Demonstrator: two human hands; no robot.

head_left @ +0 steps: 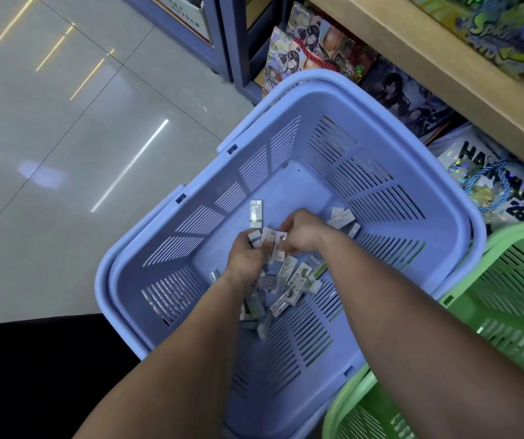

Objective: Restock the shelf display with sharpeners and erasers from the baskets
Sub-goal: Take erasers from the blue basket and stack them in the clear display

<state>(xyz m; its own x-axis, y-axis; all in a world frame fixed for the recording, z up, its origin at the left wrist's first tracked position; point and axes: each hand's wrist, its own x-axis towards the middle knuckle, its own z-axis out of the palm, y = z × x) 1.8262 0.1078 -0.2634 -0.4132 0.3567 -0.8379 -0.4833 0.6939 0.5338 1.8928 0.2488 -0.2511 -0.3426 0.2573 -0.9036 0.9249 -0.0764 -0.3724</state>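
left grip clasps several boxed erasers, right grip pinches one. the eraser pile lies just under both, in the blue basket.

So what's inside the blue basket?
Lots of small white packs, probably erasers, lie loose on the floor of the blue basket. The left hand and right hand each grip some. Whatever lies under the hands and forearms is hidden.
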